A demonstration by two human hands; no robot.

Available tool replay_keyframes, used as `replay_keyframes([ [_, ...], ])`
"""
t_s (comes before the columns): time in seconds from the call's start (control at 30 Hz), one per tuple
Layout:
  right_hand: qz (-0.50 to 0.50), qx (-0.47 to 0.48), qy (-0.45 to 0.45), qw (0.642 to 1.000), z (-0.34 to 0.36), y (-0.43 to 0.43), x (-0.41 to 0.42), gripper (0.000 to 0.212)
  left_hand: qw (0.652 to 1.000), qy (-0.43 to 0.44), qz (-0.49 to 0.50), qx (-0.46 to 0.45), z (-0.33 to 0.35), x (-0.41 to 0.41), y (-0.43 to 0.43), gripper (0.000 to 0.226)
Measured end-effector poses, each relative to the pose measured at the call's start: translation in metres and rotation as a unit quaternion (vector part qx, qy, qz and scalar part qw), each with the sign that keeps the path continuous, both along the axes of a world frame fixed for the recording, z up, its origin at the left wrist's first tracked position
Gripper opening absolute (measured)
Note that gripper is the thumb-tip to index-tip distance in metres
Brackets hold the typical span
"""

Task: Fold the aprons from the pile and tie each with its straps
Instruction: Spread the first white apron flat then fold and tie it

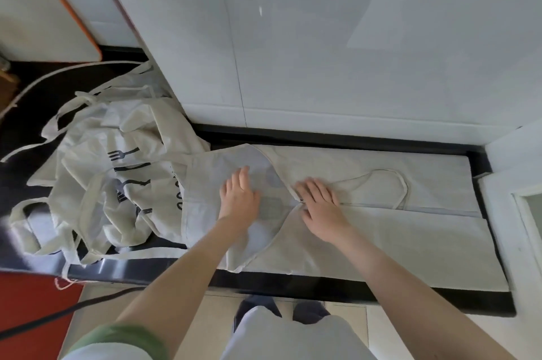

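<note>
On the black counter (293, 286), a pale apron (410, 242) lies spread flat. The left hand (239, 195) and right hand (321, 207) press its middle, fingers straight, slightly apart, gripping nothing. Left of the apron, the crumpled pile (117, 169) overlaps its edge and could drag along. Right of the hands on the apron, a loose strap loop (401, 183) may get trapped in a fold. Its waist straps are hidden, and the pile's count is unclear.

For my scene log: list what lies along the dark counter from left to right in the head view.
pile of aprons → left hand → right hand → strap loop. Both hands press flat on the spread apron, which spans them and so has no single place.
</note>
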State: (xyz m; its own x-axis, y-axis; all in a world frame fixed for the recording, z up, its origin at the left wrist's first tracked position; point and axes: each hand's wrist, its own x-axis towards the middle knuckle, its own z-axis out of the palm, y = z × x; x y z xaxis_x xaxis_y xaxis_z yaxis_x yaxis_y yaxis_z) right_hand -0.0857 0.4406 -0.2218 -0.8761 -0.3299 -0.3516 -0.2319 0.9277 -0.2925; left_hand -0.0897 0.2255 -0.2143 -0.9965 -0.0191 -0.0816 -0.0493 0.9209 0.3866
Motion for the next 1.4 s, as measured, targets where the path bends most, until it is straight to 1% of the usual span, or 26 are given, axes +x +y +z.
replay_keyframes([
  [0.03,0.004,-0.003,-0.003,1.0,0.002,-0.006,-0.004,0.068,0.998,0.046,0.027,-0.016,0.003,0.006,-0.019,0.054],
  [0.1,0.022,-0.002,-0.022,1.0,0.009,-0.027,-0.016,0.078,0.989,0.088,0.112,-0.029,0.01,0.022,-0.058,0.049],
  [0.17,0.04,-0.016,-0.034,0.998,0.017,-0.051,-0.028,0.082,0.983,0.059,0.171,-0.034,0.021,0.039,-0.088,0.033],
  [0.2,0.052,-0.03,-0.039,0.997,0.021,-0.065,-0.032,0.082,0.98,0.025,0.193,-0.033,0.026,0.044,-0.101,0.021],
  [0.23,0.068,-0.045,-0.049,0.995,0.025,-0.082,-0.033,0.081,0.976,-0.015,0.218,-0.015,0.034,0.049,-0.111,0.016],
  [0.27,0.084,-0.058,-0.062,0.993,0.029,-0.099,-0.033,0.081,0.968,-0.055,0.246,0.01,0.039,0.052,-0.121,0.02],
  [0.3,0.092,-0.07,-0.072,0.991,0.031,-0.11,-0.033,0.081,0.958,-0.115,0.261,0.041,0.041,0.05,-0.127,0.026],
  [0.37,0.113,-0.092,-0.079,0.986,0.034,-0.138,-0.027,0.081,0.925,-0.209,0.288,0.135,0.045,0.045,-0.139,0.036],
  [0.43,0.114,-0.122,-0.104,0.981,0.036,-0.157,-0.024,0.079,0.895,-0.272,0.281,0.213,0.038,0.036,-0.146,0.046],
  [0.47,0.109,-0.137,-0.118,0.977,0.038,-0.164,-0.023,0.077,0.885,-0.296,0.281,0.226,0.036,0.035,-0.148,0.046],
  [0.5,0.102,-0.148,-0.13,0.975,0.04,-0.169,-0.022,0.076,0.883,-0.308,0.276,0.221,0.032,0.035,-0.149,0.042],
  [0.6,0.061,-0.161,-0.143,0.975,0.047,-0.168,-0.025,0.072,0.912,-0.309,0.213,0.167,0.045,0.036,-0.142,0.029],
  [0.67,0.03,-0.161,-0.142,0.976,0.049,-0.159,-0.029,0.067,0.918,-0.317,0.186,0.147,0.061,0.033,-0.13,0.018],
  [0.77,-0.016,-0.177,-0.157,0.971,0.05,-0.14,-0.034,0.064,0.947,-0.254,0.156,0.116,0.076,0.02,-0.109,0.013],
  [0.87,-0.069,-0.207,-0.194,0.957,0.055,-0.124,-0.036,0.06,0.959,-0.203,0.113,0.161,0.088,0.008,-0.088,0.006],
  [0.93,-0.106,-0.23,-0.224,0.941,0.056,-0.118,-0.034,0.057,0.957,-0.187,0.093,0.2,0.089,0.005,-0.075,0.006],
  [1.0,-0.171,-0.314,-0.27,0.894,0.057,-0.115,-0.031,0.049,0.953,-0.19,0.041,0.234,0.093,0.005,-0.061,0.011],
  [1.07,-0.22,-0.405,-0.305,0.833,0.057,-0.109,-0.029,0.043,0.925,-0.235,-0.028,0.297,0.095,0.006,-0.046,0.02],
  [1.1,-0.238,-0.434,-0.316,0.809,0.057,-0.105,-0.029,0.043,0.906,-0.266,-0.055,0.323,0.095,0.006,-0.041,0.027],
  [1.13,-0.252,-0.451,-0.324,0.792,0.057,-0.1,-0.029,0.046,0.891,-0.294,-0.077,0.338,0.097,0.006,-0.035,0.034],
  [1.17,-0.263,-0.46,-0.332,0.781,0.057,-0.095,-0.029,0.054,0.881,-0.313,-0.092,0.343,0.096,0.006,-0.032,0.038],
  [1.23,-0.272,-0.453,-0.344,0.776,0.054,-0.084,-0.029,0.07,0.871,-0.327,-0.11,0.35,0.094,0.005,-0.026,0.038],
  [1.27,-0.27,-0.448,-0.341,0.781,0.05,-0.078,-0.029,0.07,0.871,-0.328,-0.117,0.347,0.094,0.004,-0.024,0.035],
  [1.3,-0.267,-0.444,-0.332,0.788,0.047,-0.073,-0.029,0.063,0.876,-0.325,-0.126,0.332,0.091,0.004,-0.023,0.033],
  [1.37,-0.261,-0.436,-0.313,0.803,0.047,-0.066,-0.028,0.035,0.893,-0.312,-0.146,0.29,0.088,0.006,-0.023,0.032],
  [1.4,-0.256,-0.431,-0.316,0.806,0.047,-0.063,-0.029,0.023,0.894,-0.303,-0.152,0.293,0.085,0.006,-0.024,0.03],
])
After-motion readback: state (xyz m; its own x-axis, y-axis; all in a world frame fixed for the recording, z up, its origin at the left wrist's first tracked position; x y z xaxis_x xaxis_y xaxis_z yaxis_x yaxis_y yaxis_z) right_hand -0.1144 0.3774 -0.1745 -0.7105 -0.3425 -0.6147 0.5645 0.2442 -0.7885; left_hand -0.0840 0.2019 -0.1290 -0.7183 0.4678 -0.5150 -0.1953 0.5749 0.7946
